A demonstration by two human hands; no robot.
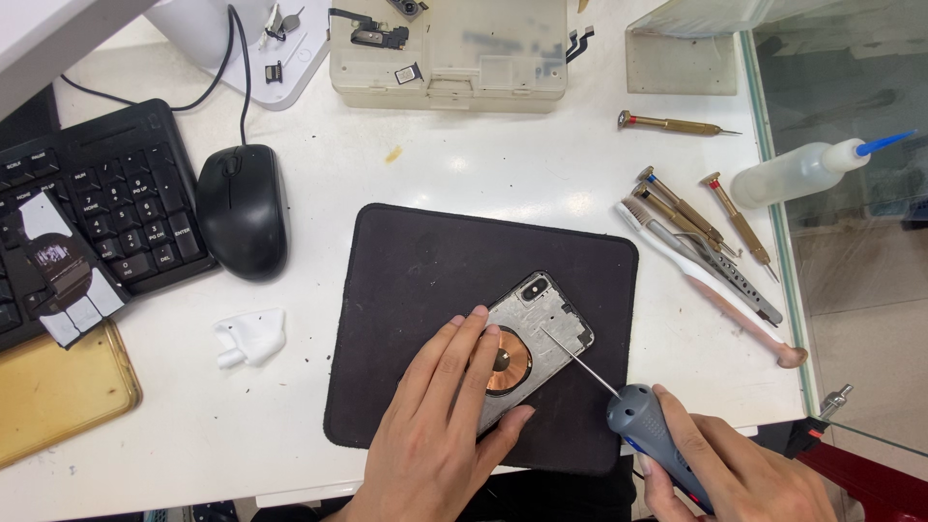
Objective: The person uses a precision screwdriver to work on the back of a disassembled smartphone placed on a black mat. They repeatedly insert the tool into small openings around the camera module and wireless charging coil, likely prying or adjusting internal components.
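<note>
White worktop [503,174]: dark rectangular mat [406,290] near front edge cushions the work. Opened silver phone housing with copper coil [541,329], mat's centre, pinned flat by spread left hand [435,435]. Grey-handled screwdriver [619,396], right hand [735,474] clenched round it, tip on housing.

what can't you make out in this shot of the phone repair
Head view:
- Lower part of the phone shell: covered by the left hand.
- Screwdriver tip: too fine to see what it touches.
- Right hand: cut off by the bottom edge.
- Parts box contents: blurred behind its cloudy lid.
</note>
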